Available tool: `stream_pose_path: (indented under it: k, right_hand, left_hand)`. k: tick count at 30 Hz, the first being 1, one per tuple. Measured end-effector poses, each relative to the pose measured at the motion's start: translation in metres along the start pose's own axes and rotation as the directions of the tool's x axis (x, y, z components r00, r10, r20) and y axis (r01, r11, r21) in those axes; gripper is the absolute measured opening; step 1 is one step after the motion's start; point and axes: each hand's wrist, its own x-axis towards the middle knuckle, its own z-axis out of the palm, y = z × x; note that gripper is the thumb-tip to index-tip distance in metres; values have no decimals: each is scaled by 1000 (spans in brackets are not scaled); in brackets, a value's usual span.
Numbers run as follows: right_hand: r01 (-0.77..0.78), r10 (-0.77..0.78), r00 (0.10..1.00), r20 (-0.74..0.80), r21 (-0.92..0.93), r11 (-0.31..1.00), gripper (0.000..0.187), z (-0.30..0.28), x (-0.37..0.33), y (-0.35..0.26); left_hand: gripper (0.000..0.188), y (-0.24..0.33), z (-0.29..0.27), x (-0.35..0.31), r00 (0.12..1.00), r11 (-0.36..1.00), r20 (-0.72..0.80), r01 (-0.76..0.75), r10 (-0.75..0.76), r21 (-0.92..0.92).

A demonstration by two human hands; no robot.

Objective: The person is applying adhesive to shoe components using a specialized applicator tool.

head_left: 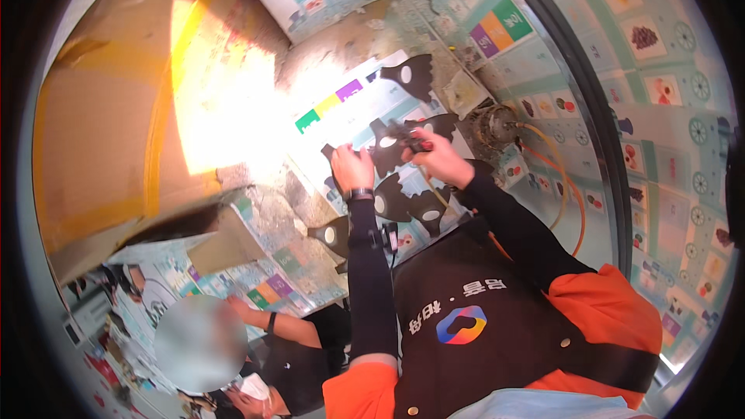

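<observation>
My left hand [353, 169] is closed on the edge of a flat black cut-out piece [329, 153], its fingertips partly hidden. In my right hand [441, 159] is a dark hand tool with red parts [409, 136], which looks like a spray gun and is slightly blurred. A thin pale hose [438, 192] runs down from near that hand. Around both hands lie several similar black pieces with scalloped edges and oval holes: one at the far side [419, 84], one between my arms [393, 200] and one left of my left forearm [327, 236]. They rest on a printed sheet [310, 167].
A large cardboard box [101, 109] with yellow tape stands at the left, partly in glaring sunlight. To the right are a dirty round canister [497, 126], an orange hose [580, 213] and a dark metal post [601, 85]. Another person [287, 368] works at the lower left.
</observation>
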Motion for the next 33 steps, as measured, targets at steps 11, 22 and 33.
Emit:
stream_pose_path:
  k: [11, 22, 33]
  right_hand:
    - [32, 33, 928, -372, 169, 985, 36, -103, -109, -3]
    - [-51, 115, 959, -260, 240, 969, 36, -111, -90, 2]
    - [-121, 121, 988, -98, 6, 993, 39, -91, 16, -48]
  left_hand:
    - [35, 105, 119, 154, 997, 941, 49, -74, 61, 330]
    - [13, 69, 84, 193, 916, 922, 289, -172, 279, -346]
    - [25, 67, 70, 60, 883, 873, 149, -465, 446, 144]
